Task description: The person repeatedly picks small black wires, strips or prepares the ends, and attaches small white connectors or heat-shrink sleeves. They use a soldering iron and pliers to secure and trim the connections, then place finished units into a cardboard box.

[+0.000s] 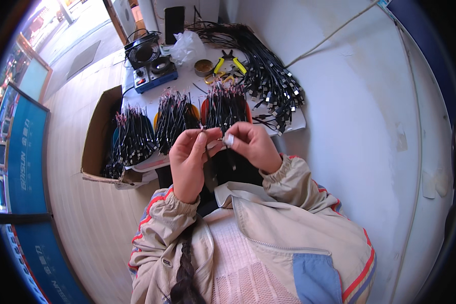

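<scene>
My left hand (188, 159) is raised in front of the table edge, thumb and forefinger pinched on the thin wire end of a black cable (207, 156) that hangs below the fingers. Close beside it on the right, my right hand (256, 147) is also closed in a pinch. Something whitish shows at its thumb tip; what the fingers hold is too small to make out. Just beyond both hands, three bundles of short black cables (176, 119) lie across the table with pinkish bare wire ends pointing away. Orange and red holders (249, 112) show beside some of them.
Black USB cables (278, 83) are heaped at the table's right, against the white wall (349, 111). Yellow-handled pliers (229, 63), a round tin (203, 67), a plastic bag (187, 48), a blue soldering station (156, 77) and a dark phone (174, 24) stand farther back. A cardboard box (97, 134) adjoins the left side.
</scene>
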`<state>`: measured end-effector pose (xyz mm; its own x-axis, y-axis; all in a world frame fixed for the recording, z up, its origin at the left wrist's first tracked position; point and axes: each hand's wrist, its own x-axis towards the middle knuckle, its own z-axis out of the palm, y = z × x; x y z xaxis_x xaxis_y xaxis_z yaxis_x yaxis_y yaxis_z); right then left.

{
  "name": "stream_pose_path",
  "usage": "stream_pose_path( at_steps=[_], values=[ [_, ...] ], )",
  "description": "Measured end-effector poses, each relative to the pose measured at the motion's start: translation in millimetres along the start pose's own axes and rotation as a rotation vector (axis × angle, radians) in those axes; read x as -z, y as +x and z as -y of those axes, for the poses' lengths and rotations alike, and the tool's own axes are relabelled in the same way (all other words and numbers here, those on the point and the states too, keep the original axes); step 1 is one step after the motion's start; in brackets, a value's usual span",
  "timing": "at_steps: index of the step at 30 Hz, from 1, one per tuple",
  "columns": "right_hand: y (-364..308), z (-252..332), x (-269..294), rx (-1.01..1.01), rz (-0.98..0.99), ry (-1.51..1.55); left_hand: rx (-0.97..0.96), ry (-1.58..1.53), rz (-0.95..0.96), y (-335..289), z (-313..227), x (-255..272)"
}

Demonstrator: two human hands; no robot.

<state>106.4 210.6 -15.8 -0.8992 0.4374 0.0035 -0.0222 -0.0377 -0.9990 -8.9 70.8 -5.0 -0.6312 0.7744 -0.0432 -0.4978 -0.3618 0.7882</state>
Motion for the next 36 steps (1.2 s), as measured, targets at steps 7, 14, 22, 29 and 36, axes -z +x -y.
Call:
stream_pose_path(
  at_steps=[7,14,22,29,36],
  values=[
    [-15,-7,-23,0.03,0.078,0.123,0.005,-0.034,0.055,-3,-1,-6],
    [-14,19,-6,0.06,-0.023,-0.203,-0.186,0.247,0.065,-9,3,-5],
    [-1,34,-13,0.105,-0.014,0.077,-0.207,0.383,0.073,-12,6,-6],
    [-1,22,-15,-0.006,0.016,0.551,0.024,0.082,0.118,-11,5,-5],
    [-3,6,-20,-0.215,0.099,0.879,0.097,-0.098,0.157,-11,4,-2]
  ],
)
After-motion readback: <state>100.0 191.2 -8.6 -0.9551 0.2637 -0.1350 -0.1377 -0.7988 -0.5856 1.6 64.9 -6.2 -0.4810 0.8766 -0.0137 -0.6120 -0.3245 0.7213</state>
